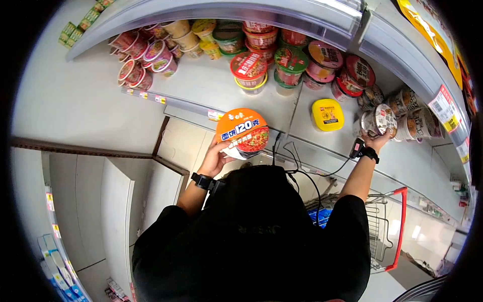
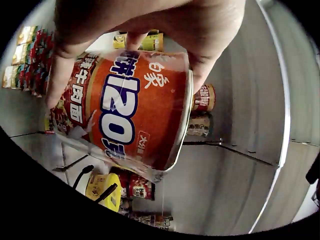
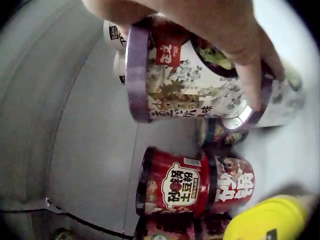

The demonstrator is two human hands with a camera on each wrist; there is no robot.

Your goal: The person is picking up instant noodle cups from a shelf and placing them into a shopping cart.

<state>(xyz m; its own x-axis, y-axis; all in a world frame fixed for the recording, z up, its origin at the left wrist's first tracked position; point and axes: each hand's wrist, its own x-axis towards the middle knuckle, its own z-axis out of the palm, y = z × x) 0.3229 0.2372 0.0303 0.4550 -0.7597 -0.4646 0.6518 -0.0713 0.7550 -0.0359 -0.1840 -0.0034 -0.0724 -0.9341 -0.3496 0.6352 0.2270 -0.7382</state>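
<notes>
My left hand grips a large orange noodle bowl by its side, held in front of the shelf. In the left wrist view the fingers of the left hand spread around the orange bowl. Over at the right part of the shelf, my right hand holds a white patterned cup. The right wrist view has the right hand curled over this white cup with purple rims, which lies sideways in that picture.
A yellow-lidded tub stands on the shelf between the hands. Stacked red and green bowls line the back, with more cups at the left. A shopping cart is at the lower right; black cables hang near the body.
</notes>
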